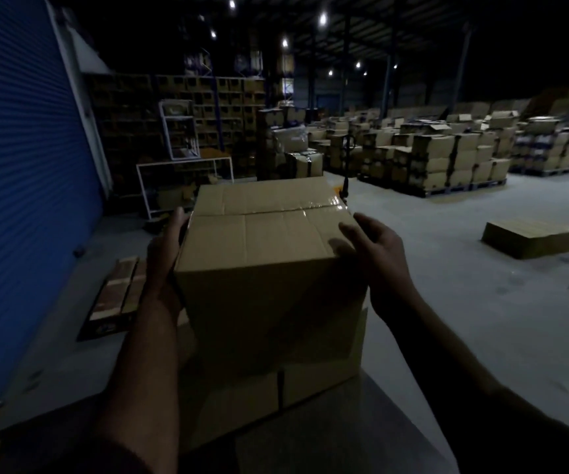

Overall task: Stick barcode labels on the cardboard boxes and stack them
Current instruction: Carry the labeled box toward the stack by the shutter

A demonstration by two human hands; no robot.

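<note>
Left hand (165, 268) presses flat on the taped brown cardboard box's (269, 254) left side; right hand (375, 258) hovers open beside its right edge. Stacking step, seemingly; next, square it on the boxes beneath.

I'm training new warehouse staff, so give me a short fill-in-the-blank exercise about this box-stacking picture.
1. The left hand presses against the ____ side of the top cardboard box.
2. The right hand is ____, fingers straight, holding nothing.
3. The top cardboard box sits on another ____.
4. The roller shutter is ____ in colour.

Missing words: left; open; box; blue
</note>
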